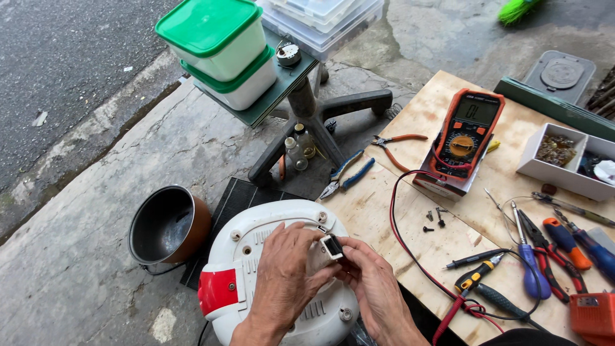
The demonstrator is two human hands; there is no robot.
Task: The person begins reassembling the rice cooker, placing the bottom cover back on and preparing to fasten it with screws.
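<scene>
While the left hand (pixel 282 272) rests on the upturned white appliance (pixel 256 256) and pinches a small black-and-white switch block (pixel 332 247) from the left, the right hand (pixel 371 282) meets it from the right, so both grips are closed on that one small part. The block sits just above the appliance's underside, near its far right rim, where thin wires seem to run into the shell (too fine to trace). A red latch panel (pixel 218 291) shows at the appliance's near left edge.

To the right, on the plywood tabletop (pixel 448 122), stand an orange multimeter (pixel 464 131) with red and black leads, a few loose screws (pixel 434 218), pliers (pixel 398 144) and a row of screwdrivers (pixel 532 259). A dark inner pot (pixel 168 224) lies on the concrete floor to the left, and green-lidded tubs (pixel 221 48) sit stacked on a stool at the far side.

Handling this well, I judge, calls for steady fingertip pressure on the block's sides, keeping the wires slack and unbent, and holding the part low over the shell so nothing drops.
</scene>
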